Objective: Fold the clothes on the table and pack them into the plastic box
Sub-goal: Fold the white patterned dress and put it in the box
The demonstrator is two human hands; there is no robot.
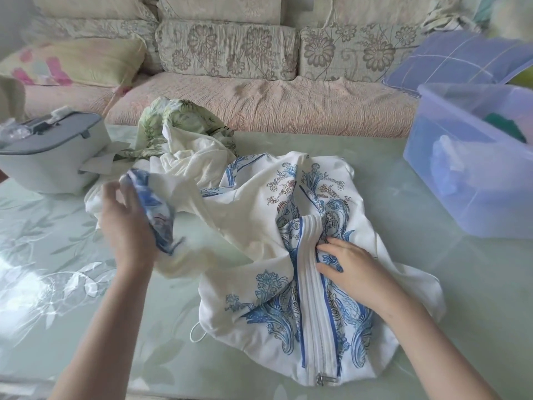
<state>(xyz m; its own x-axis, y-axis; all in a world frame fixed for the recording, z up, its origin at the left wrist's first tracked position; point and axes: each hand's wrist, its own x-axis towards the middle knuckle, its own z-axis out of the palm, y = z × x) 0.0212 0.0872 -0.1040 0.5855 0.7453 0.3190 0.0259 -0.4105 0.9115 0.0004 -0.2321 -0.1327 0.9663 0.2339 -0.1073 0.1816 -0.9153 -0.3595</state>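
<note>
Jacket (259, 197) unfolded on desk (86, 284); left hand (127, 220) grips sleeve (155, 209), right hand (354, 264) pressed flat beside zip (311, 284). Pile (187, 140) behind not yet folded; box (461, 183), right, already holds some items.

soft daylight, glare on the glass table (43, 284) at left, blurred left hand (127, 223), bowed edges

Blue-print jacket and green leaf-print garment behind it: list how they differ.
The blue-print jacket is white with blue flourishes; the green leaf-print garment is pale green with leaves. The jacket lies spread out, zip up; the green garment sits bunched in a heap. The left hand grips the jacket's cloth and the right hand presses it; neither hand touches the green garment. Both lie unfolded on the table, outside the plastic box.
</note>
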